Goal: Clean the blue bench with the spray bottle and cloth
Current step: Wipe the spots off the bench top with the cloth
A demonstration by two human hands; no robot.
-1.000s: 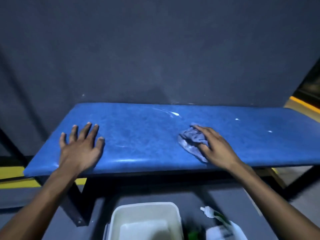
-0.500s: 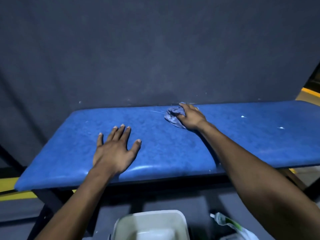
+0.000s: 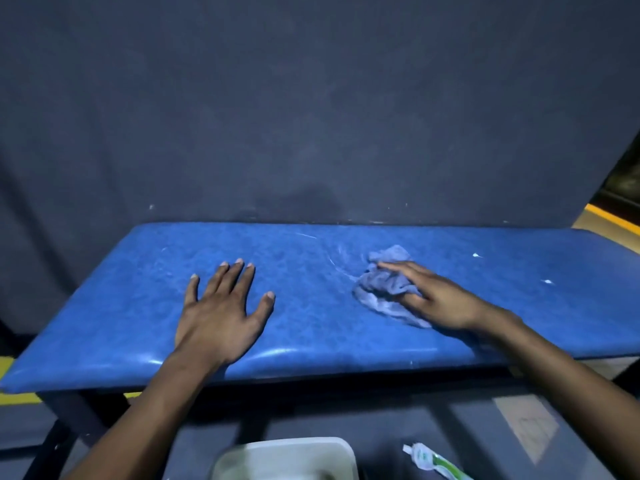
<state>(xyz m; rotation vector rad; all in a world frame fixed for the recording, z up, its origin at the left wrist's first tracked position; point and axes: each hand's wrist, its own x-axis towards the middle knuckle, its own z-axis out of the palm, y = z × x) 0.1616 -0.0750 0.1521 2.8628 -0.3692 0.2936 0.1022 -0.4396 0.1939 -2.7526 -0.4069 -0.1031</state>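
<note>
The blue padded bench (image 3: 311, 327) stretches across the view against a dark wall. A crumpled grey-blue cloth (image 3: 382, 287) lies on its middle right part. My right hand (image 3: 440, 299) presses down on the cloth with straight fingers. My left hand (image 3: 221, 310) rests flat on the bench to the left, fingers spread, holding nothing. The nozzle of the spray bottle (image 3: 427, 459), white with green, shows on the floor at the bottom right. Wet streaks curve across the bench left of the cloth.
A white tub (image 3: 287, 457) stands on the floor below the bench's front edge. Small white specks (image 3: 547, 281) dot the bench's right part. A yellow floor line (image 3: 609, 216) runs at the far right.
My right hand has drawn the cloth from the bench's back edge toward the front and right. My left hand stays flat on the bench.
</note>
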